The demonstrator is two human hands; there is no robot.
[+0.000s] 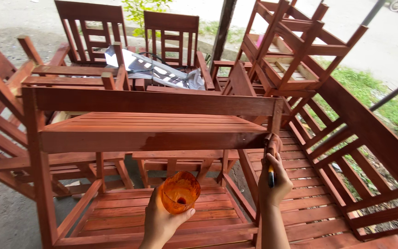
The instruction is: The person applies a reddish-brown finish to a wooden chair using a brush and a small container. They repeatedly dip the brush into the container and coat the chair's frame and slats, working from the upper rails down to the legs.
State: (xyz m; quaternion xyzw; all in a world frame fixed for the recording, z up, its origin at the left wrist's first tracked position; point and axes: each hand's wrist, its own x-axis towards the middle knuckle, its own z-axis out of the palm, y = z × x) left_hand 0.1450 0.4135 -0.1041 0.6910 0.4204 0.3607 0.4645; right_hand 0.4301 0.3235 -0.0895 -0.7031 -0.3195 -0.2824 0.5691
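My left hand [160, 223] holds a cut-off orange plastic cup [180, 192] with dark reddish stain in its bottom, low in the middle of the view. My right hand [274, 177] grips a paintbrush [270, 159] upright, its bristles against the right end of the front rail [153, 140] of an upturned red-brown wooden chair. That rail looks wet and glossy along its right half. The chair's slatted seat [148, 123] lies just behind the rail.
Several more red-brown wooden chairs [171, 41] and a slatted bench [346, 152] stand and stack all around. A grey cloth or bag [166, 74] lies on a chair behind. Concrete floor [1, 216] at left, grass [392, 106] at right.
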